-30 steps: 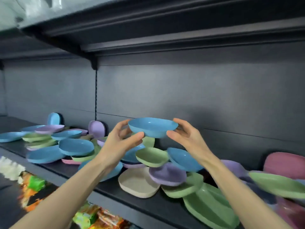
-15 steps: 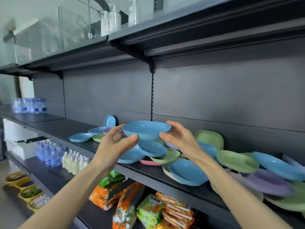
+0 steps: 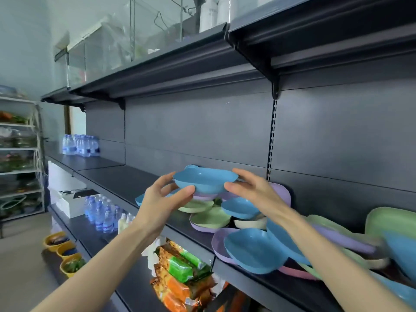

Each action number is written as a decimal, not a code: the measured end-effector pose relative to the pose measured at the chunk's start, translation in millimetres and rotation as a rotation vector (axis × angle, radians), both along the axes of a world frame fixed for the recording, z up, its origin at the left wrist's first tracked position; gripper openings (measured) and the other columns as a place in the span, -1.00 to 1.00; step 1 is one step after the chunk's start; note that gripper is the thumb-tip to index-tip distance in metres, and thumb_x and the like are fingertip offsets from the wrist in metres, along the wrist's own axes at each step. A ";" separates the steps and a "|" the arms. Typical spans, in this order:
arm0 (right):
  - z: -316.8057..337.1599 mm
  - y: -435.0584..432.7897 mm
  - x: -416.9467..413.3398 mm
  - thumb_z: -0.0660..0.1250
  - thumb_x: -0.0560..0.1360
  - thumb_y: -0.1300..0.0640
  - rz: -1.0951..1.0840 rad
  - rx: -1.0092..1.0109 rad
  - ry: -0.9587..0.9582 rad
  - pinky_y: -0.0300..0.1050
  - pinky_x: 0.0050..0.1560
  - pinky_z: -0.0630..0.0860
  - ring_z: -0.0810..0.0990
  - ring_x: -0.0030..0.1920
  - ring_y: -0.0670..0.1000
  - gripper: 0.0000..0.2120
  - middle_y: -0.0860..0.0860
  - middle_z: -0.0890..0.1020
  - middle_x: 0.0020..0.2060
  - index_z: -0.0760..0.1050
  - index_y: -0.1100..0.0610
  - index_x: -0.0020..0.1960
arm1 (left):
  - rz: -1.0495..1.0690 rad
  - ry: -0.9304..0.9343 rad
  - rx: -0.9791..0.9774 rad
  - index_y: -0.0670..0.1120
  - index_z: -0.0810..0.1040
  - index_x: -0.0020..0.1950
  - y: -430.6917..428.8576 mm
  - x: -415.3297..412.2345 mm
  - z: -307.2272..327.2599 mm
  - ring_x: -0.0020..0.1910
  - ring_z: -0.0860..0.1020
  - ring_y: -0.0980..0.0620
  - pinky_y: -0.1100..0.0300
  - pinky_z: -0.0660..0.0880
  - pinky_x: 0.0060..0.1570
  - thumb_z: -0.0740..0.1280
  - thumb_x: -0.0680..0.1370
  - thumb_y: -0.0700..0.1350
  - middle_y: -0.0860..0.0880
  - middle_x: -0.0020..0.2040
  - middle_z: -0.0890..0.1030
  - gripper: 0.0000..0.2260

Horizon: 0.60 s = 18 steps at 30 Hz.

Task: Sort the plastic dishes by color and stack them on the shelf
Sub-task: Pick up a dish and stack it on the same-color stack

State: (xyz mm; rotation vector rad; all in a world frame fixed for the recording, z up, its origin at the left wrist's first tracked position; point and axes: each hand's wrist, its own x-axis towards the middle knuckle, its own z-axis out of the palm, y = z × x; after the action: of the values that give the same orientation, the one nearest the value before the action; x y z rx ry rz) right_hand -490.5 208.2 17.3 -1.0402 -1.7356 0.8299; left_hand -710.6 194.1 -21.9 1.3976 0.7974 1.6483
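A blue plastic bowl point(image 3: 206, 181) with small ear-shaped tabs is held in the air above the dark shelf point(image 3: 126, 179). My left hand point(image 3: 163, 199) grips its left side, thumb under the rim. My right hand point(image 3: 252, 190) grips its right side. Below and to the right lies a mixed pile of dishes: a large blue dish point(image 3: 254, 251), a smaller blue one point(image 3: 240, 207), green dishes point(image 3: 211, 218), purple ones point(image 3: 281, 194) and a cream bowl point(image 3: 249, 224).
The shelf board left of the pile is bare as far as the water bottles point(image 3: 80, 145) at its far end. An upper shelf point(image 3: 180, 70) overhangs. Below are snack packets point(image 3: 180, 271), more bottles point(image 3: 101, 213) and yellow bowls point(image 3: 58, 240) on the floor.
My view has swung left along the shelf, and both hands have carried the blue bowl leftward, away from the pile toward the bare stretch of shelf. The grip is unchanged.
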 end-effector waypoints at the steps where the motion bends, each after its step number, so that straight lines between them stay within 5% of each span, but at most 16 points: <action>1: 1.8 14.1 -11.4 0.41 0.46 0.06 0.007 -0.010 -0.009 -0.51 -0.18 0.46 0.54 -0.12 -0.43 -0.43 -0.15 0.58 0.04 0.31 0.10 0.41 | 0.002 0.000 -0.010 -0.10 0.48 0.27 13.4 -11.3 1.2 0.06 0.64 -0.10 0.10 0.57 0.11 0.52 0.33 -0.12 -0.10 0.08 0.67 -0.47; 4: 5.4 56.8 -44.3 0.43 0.44 0.02 0.005 -0.021 -0.006 -0.26 0.07 0.53 0.56 -0.08 -0.32 -0.43 -0.16 0.58 0.02 0.36 0.09 0.39 | 0.023 0.035 -0.014 -0.08 0.49 0.23 48.1 -45.8 5.8 0.05 0.65 -0.09 0.13 0.56 0.11 0.50 0.41 -0.18 -0.07 0.05 0.68 -0.59; 6: 8.0 82.7 -66.8 0.44 0.42 0.01 0.015 -0.020 -0.002 -0.47 -0.07 0.47 0.56 -0.04 -0.32 -0.45 -0.17 0.59 0.00 0.40 0.09 0.36 | 0.031 0.063 -0.014 -0.06 0.49 0.24 69.6 -70.1 9.7 0.06 0.64 -0.11 0.06 0.51 0.16 0.51 0.40 -0.11 -0.07 0.06 0.68 -0.56; 8: 8.8 106.1 -88.6 0.46 0.39 -0.04 0.025 -0.031 -0.029 -0.43 0.00 0.40 0.56 0.10 -0.21 -0.42 -0.14 0.60 0.05 0.42 0.07 0.35 | 0.044 0.070 -0.012 -0.07 0.48 0.25 90.5 -93.5 11.4 0.04 0.65 -0.10 0.05 0.51 0.15 0.53 0.37 -0.09 -0.07 0.05 0.68 -0.51; 12: 9.7 147.4 -131.9 0.44 0.42 -0.02 0.024 -0.045 -0.073 -0.48 -0.12 0.42 0.55 0.01 -0.29 -0.49 -0.15 0.62 0.00 0.43 0.06 0.32 | 0.051 0.054 -0.016 -0.09 0.49 0.23 135.3 -137.3 9.5 -0.03 0.67 -0.02 0.27 0.58 -0.11 0.44 0.42 -0.18 -0.06 0.05 0.68 -0.62; 18: -6.3 206.8 -184.8 0.44 0.43 0.02 -0.040 -0.066 -0.124 -0.58 -0.15 0.40 0.56 -0.13 -0.40 -0.50 -0.17 0.64 -0.08 0.43 0.08 0.33 | 0.020 0.151 -0.049 -0.01 0.52 0.18 213.5 -202.0 -8.1 0.02 0.65 0.02 0.08 0.52 0.13 0.58 0.25 0.04 -0.02 0.04 0.68 -0.46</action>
State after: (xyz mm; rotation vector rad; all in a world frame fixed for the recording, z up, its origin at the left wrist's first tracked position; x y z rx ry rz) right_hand -675.4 415.0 10.9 -1.1886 -1.7952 0.8177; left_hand -912.6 407.6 -29.9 1.4973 0.9348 1.5415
